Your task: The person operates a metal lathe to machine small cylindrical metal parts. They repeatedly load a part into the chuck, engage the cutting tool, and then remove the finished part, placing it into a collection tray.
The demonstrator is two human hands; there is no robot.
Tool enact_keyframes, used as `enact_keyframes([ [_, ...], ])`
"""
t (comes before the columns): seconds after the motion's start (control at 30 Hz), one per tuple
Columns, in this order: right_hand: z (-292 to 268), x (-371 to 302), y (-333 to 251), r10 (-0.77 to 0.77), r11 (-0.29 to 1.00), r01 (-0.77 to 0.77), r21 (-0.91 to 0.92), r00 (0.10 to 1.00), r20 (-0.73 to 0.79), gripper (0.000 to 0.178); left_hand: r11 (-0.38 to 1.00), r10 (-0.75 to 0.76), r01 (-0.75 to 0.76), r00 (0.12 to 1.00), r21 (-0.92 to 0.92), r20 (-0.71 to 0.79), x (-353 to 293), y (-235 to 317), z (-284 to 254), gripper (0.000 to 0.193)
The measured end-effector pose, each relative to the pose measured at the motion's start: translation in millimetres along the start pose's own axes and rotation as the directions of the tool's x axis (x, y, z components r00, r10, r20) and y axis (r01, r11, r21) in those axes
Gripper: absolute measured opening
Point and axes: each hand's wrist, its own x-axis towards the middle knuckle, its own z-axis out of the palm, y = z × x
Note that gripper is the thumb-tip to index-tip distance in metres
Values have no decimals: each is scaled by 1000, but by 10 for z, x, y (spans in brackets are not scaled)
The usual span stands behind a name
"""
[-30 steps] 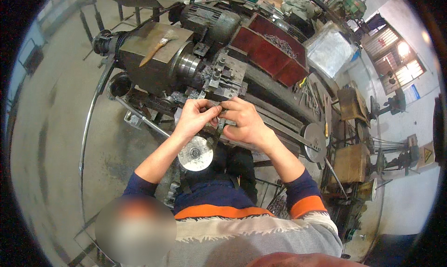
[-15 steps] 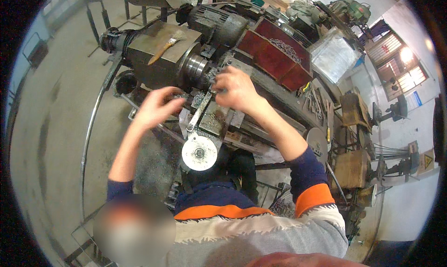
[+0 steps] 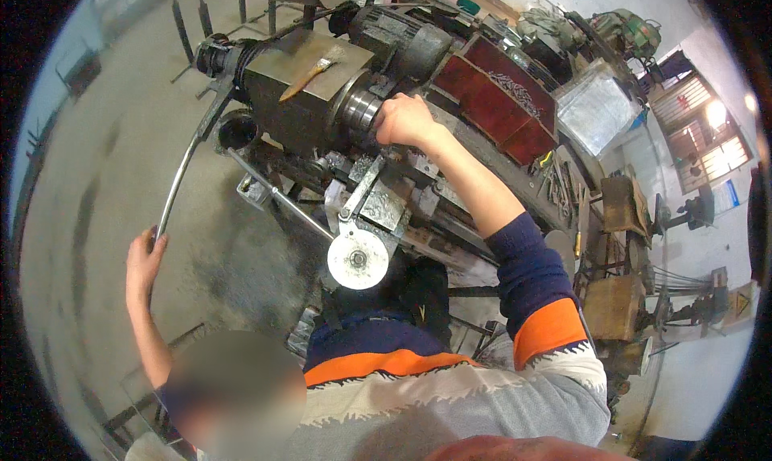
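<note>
At the left, my left hand (image 3: pixel 145 256) is closed round the end of a long metal lever (image 3: pixel 183 171). The lever runs up to the rear end of a lathe headstock (image 3: pixel 281 111). My right hand (image 3: pixel 408 123) is at the front of the shiny round spindle collar (image 3: pixel 361 109), its fingers curled in; what they hold, if anything, is hidden. Below that hand, a flat metal handle (image 3: pixel 363 186) lies across the chip-covered slide (image 3: pixel 381 207). A pale round handwheel disc (image 3: pixel 358 260) faces up near my lap.
A wooden-handled brush (image 3: pixel 304 81) lies on the headstock. Red metal trays (image 3: pixel 482 107) with small metal parts stand behind the lathe, beside a motor (image 3: pixel 406 43). Hand tools (image 3: pixel 559 183) lie at the right. A second bar (image 3: pixel 281 195) slants below the headstock.
My left hand has moved from near the slide out to the left and taken hold of the long lever. My right hand stays by the spindle, its fingers now curled closer to the collar.
</note>
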Motion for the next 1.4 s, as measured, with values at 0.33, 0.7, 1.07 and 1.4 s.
enact_keyframes([
  [0.33,-29,-3,-21,-1,1000,1,3,999,49,34,931,142,-100,985,352,-94,370,-364,312,15],
  [0.7,-58,15,-8,-22,999,21,29,1000,12,30,742,-20,238,942,627,-335,2024,-1390,-340,26],
  [1.07,-42,-34,-19,-33,998,33,56,999,3,34,995,87,-66,921,70,-379,1566,-1212,-40,37],
  [1.4,-240,-1692,808,-7,963,158,220,826,-563,31,983,163,-170,981,65,102,1772,-197,2829,28],
])
